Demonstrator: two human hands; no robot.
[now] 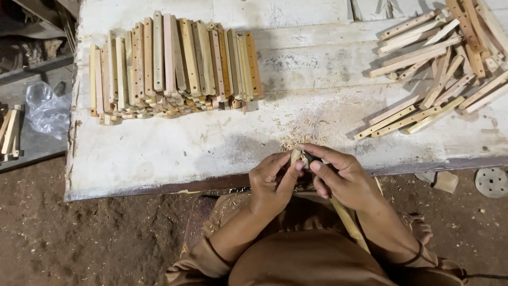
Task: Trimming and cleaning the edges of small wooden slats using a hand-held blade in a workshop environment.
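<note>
You sit on a dirt floor before a whitewashed plank board; your left hand and right hand meet at its near edge, both pinching one wooden stick; a dark blade touches its tip.

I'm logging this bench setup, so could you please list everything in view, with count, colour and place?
board: one, whitish, worn, lying across the dirt floor
stacked sticks: many, pale wood, neat row at board's upper left
loose sticks: many, pale wood, jumbled pile at upper right
shavings: small scatter, tan, on board just above the hands
bag: one, clear plastic, left of board
disc: one, grey, perforated, on floor at right
block: one, pale wood, beside disc
stick: one, pale wood, held in both hands
left hand: fingers pinching stick's tip
right hand: gripping a dark tool against the tip
</note>
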